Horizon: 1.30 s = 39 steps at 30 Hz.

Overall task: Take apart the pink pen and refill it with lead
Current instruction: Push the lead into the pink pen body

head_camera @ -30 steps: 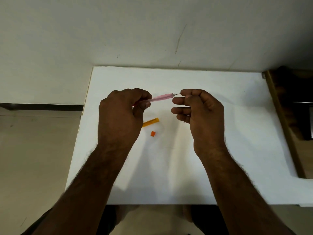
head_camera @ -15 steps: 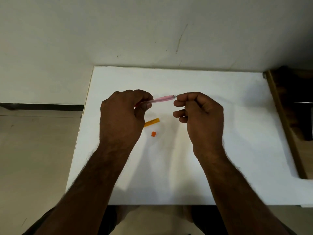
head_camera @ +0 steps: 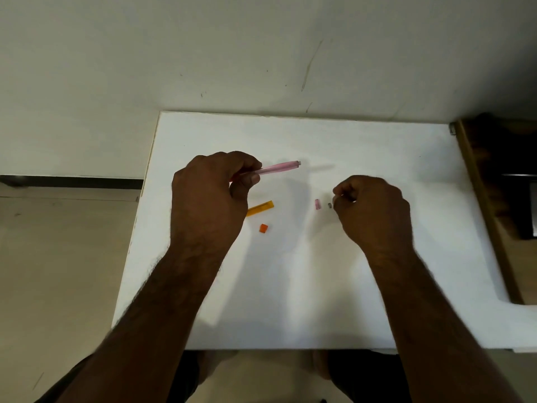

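Note:
My left hand grips the pink pen by its lower half, above the white table. The pen's free end points right and looks uncapped. My right hand is low over the table to the right, its fingers curled. A small pink cap lies on the table just left of it. A tiny grey piece sits right at the fingertips; I cannot tell whether they pinch it. An orange lead case lies beside my left hand.
A small orange cap lies in front of the lead case. The table's back edge meets a pale wall. A dark wooden piece of furniture stands along the table's right side. Tiled floor is at the left.
My right hand has left the pen's end and moved right and down to the table. A pink cap and a grey piece now lie there. The left hand still holds the pen.

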### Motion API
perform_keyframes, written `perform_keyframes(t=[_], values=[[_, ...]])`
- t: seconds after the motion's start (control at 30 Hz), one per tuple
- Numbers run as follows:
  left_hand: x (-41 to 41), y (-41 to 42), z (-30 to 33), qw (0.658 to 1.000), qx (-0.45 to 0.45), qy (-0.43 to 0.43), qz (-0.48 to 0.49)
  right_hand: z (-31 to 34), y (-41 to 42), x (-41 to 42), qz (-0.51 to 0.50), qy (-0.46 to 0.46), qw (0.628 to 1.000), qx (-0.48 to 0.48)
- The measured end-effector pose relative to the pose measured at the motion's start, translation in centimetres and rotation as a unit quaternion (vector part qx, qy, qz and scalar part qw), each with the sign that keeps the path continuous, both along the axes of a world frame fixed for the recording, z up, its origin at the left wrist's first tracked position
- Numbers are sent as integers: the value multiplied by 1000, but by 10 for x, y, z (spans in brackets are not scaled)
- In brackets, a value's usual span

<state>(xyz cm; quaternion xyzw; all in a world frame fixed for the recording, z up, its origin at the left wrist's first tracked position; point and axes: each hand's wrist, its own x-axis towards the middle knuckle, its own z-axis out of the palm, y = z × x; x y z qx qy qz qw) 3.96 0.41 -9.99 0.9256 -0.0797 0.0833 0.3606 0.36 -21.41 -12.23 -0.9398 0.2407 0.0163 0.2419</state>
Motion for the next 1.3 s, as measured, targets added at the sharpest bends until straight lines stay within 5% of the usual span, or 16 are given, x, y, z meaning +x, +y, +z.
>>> perform_keyframes(t=[0.47,0.57,0.67,0.77,1.3], values=[[-1,1,0,1000,-3,16,-7,-12,14,2,-5,24,998,-51],[-1,1,0,1000,4,14,-8,-5,10,7,-44,-52,990,123],[-1,-1,-1,1000,-4,10,-6,11,11,10,-71,-147,886,433],[-1,-2,-2,1000,-9,10,-3,20,18,9,-58,-153,821,546],[-1,-4,0,1000,-1,15,-10,16,22,10,-17,-152,845,513]])
